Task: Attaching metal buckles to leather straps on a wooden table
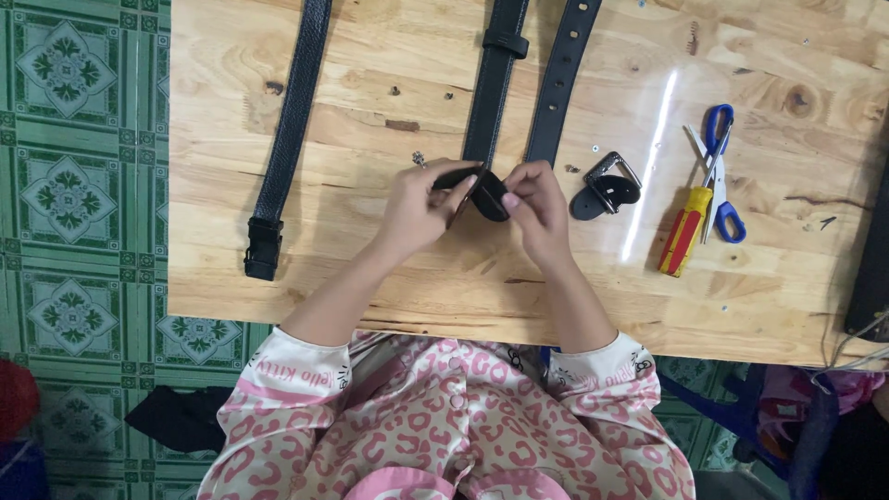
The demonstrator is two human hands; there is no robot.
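The black belt runs down the middle of the desk from its far edge, and its near end is folded back into a loop that sits between the two hands, above the middle of the desk's near half. The left hand pinches the folded end from the left with fingers closed on the strap; the right hand grips the same fold from the right, fingertips pressed to the leather. Just to the right of the belt lies a second dark strap with punched holes, also reaching to the far edge. Near the right hand rests a metal buckle on a short dark tab. Farther toward the right edge lie a red-and-yellow screwdriver and blue-handled scissors, touching each other. Toward the left edge lies a textured belt with a black clasp.
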